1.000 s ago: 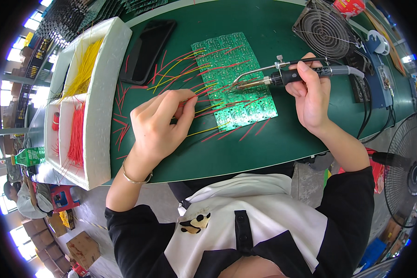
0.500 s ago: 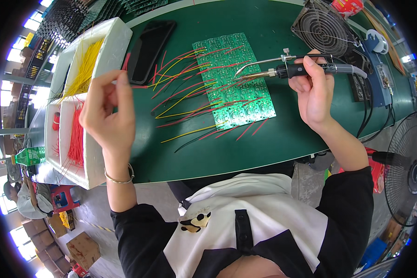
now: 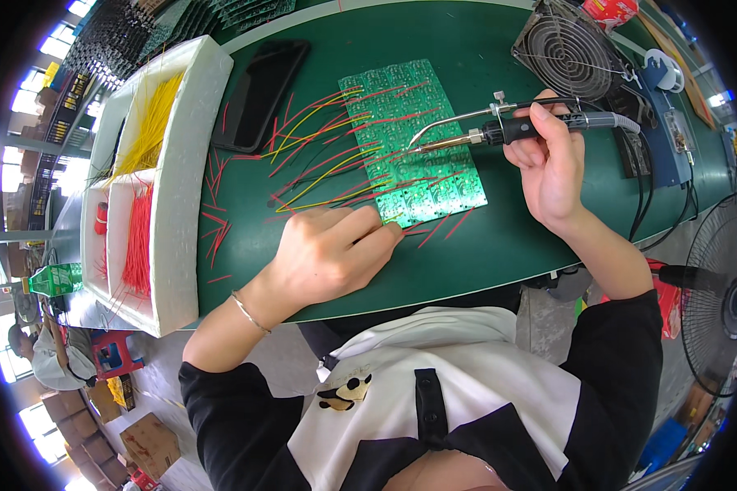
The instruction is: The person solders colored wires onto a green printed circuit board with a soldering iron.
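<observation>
My right hand (image 3: pixel 553 168) is wrapped round a soldering iron (image 3: pixel 512 129) with a curved metal solder-feed tube (image 3: pixel 454 117) clamped above it. The iron's tip is over the middle of a green circuit board panel (image 3: pixel 454 188); whether it touches cannot be told. Red, yellow and black wires (image 3: pixel 323 176) stick out from the panel's left side, and short red ones from its near edge. At the panel's near left corner my left hand (image 3: pixel 332 254) is closed, knuckles up, covering some wire ends. What its fingertips hold, if anything, is hidden.
To the left stands a white foam box (image 3: pixel 184 196) with yellow and red wires in compartments. A black phone (image 3: pixel 262 94) and loose red wire pieces (image 3: pixel 214 233) lie beside it. Back right are a square fan (image 3: pixel 565 53) and a blue device (image 3: pixel 671 114) with cables.
My left hand has come from above the foam box rightward and nearer, down to the panel's near left corner. My right hand and the iron have shifted slightly left.
</observation>
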The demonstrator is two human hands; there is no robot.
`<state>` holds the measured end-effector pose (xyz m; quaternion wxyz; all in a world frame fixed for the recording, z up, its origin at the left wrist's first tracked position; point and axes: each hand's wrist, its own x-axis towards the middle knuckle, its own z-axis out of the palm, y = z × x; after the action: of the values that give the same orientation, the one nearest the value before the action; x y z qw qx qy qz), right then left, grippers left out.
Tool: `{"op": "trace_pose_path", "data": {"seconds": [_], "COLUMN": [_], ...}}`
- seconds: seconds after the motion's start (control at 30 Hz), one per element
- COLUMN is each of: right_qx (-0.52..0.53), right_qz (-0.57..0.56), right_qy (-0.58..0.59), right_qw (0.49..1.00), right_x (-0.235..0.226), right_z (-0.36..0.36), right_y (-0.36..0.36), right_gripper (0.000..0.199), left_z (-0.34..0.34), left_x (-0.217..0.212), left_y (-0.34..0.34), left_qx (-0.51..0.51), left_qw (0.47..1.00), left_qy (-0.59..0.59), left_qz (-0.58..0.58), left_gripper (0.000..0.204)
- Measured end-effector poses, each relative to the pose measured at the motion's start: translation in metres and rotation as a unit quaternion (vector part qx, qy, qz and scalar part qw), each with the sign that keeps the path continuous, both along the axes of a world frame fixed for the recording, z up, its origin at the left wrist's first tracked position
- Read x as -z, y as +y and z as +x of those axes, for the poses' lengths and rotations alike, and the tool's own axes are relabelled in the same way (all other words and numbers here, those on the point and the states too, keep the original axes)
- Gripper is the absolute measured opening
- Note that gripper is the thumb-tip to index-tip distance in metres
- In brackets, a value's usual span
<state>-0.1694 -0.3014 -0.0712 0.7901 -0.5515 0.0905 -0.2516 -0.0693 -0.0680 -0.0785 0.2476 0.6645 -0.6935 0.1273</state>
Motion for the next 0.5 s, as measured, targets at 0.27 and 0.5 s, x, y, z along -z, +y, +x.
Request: {"op": "trace_pose_path", "data": {"seconds": [0.27, 0.5], "right_qx": [0.030, 0.005], "right_qz": [0.023, 0.031], "right_qy": [-0.050, -0.023], "right_qw": [0.998, 0.999], "right_x": [-0.005, 0.000], "right_z": [0.000, -0.002], "right_y": [-0.003, -0.002], "right_gripper": [0.013, 0.012], "left_z": [0.009, 0.016], "left_x": [0.001, -0.003], "left_y": [-0.010, -0.009], "left_qx": [-0.080, -0.146], "left_qw": [0.995, 0.979], "left_qy": [0.051, 0.131], "left_qz": [-0.037, -0.058], "left_gripper": [0.013, 0.009]}}
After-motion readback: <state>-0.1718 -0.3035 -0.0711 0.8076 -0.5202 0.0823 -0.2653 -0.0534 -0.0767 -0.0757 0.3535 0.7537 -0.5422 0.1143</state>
